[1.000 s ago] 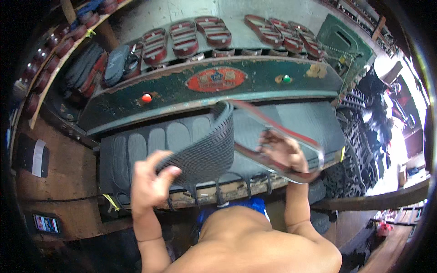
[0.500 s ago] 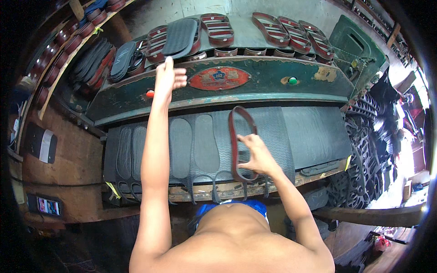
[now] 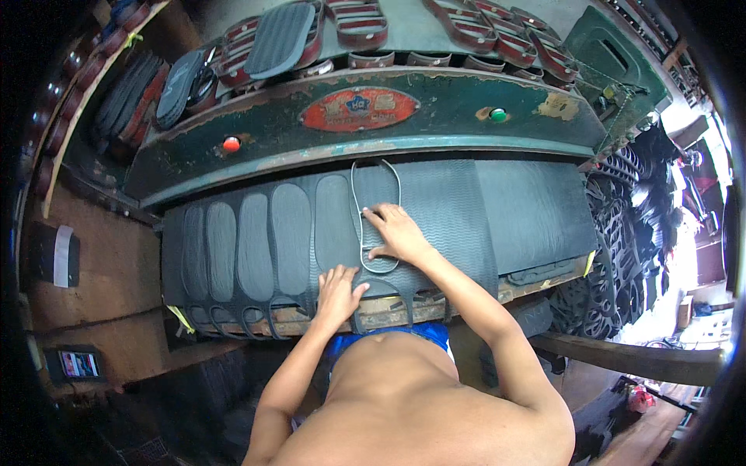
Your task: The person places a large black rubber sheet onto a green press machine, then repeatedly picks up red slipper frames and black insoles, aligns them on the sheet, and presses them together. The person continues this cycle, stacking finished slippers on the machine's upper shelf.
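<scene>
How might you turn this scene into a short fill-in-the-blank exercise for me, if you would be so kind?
1. The hand at the sole-shaped frame is the person's ____ one.
2. The row of sole outlines in the dark sheet lies to the ____ of the frame.
3. The oval plate on the machine panel is mostly ____.
4. The round button to the plate's right is ____.

Missing words: right; left; red; green.

A smartphone (image 3: 80, 364) glows at lower left, a dark pad (image 3: 45, 252) with a pale strip (image 3: 62, 256) above it; over at right, black offcuts (image 3: 610, 225) sit heaped above a wooden beam (image 3: 637, 362), a red object (image 3: 642, 399) lower right
</scene>
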A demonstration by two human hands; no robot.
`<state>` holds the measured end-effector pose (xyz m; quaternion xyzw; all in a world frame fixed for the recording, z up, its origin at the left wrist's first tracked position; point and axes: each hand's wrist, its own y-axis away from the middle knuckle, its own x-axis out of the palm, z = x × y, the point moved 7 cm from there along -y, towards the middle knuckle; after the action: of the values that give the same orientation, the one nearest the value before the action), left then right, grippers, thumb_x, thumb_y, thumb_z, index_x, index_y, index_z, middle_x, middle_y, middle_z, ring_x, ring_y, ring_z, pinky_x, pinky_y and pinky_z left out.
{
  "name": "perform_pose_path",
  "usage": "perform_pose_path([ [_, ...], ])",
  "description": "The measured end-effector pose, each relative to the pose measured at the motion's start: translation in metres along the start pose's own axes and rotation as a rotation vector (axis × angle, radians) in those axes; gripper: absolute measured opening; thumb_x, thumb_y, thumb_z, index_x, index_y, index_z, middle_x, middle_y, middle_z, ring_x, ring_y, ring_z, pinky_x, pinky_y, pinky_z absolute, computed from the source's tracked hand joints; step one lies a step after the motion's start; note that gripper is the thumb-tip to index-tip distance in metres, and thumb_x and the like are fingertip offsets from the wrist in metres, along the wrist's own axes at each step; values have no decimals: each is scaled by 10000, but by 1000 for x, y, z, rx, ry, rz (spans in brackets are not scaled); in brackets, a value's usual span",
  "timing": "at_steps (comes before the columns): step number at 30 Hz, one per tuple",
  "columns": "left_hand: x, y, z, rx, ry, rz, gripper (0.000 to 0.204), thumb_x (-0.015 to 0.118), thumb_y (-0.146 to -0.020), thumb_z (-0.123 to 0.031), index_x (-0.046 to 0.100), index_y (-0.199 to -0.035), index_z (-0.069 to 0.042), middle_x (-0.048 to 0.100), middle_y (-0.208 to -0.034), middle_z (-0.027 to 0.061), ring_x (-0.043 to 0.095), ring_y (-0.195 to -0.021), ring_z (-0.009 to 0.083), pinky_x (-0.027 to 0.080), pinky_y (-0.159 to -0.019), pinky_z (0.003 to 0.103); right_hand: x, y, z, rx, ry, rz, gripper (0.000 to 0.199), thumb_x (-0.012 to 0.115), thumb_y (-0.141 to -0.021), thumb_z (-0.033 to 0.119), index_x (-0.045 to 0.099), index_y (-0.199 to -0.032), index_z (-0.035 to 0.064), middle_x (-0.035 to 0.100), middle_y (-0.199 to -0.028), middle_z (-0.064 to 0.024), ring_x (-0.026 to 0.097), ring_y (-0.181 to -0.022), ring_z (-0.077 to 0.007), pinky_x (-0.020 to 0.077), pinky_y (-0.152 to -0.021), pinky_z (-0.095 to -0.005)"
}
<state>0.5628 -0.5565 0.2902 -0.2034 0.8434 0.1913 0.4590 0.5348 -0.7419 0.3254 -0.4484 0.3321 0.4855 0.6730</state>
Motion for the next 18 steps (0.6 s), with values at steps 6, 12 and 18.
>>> perform_pose_path([
  [6, 11, 6, -9, -3, -33, -294, 348, 778, -858, -263, 709, -1094, -17, 636, -996, 149, 583, -1003, 340, 394, -982, 468, -45, 118, -10, 597, -25, -237, 566, 816, -815, 193, 599, -1301, 1, 599, -1222, -200, 566, -1161, -386, 447, -1015, -479],
  [12, 20, 6, -3, 0, 15, -358, 206, 732, -891, -202, 712, -985, -20, 615, -940, 133, 576, -947, 330, 390, -968, 474, -16, 238, 6, 1088, -116, -316, 448, 834, -823, 180, 623, -1153, -39, 640, -1054, -183, 623, -972, -333, 498, -903, -441],
  [18, 23, 9, -1, 45, 41, -399, 154, 719, -895, -165, 710, -967, -29, 602, -922, 129, 570, -926, 327, 392, -962, 478, 6, 256, 2, 1139, -187, -554, 252, 835, -825, 127, 708, -955, -48, 657, -853, -133, 610, -717, -244, 513, -703, -359],
])
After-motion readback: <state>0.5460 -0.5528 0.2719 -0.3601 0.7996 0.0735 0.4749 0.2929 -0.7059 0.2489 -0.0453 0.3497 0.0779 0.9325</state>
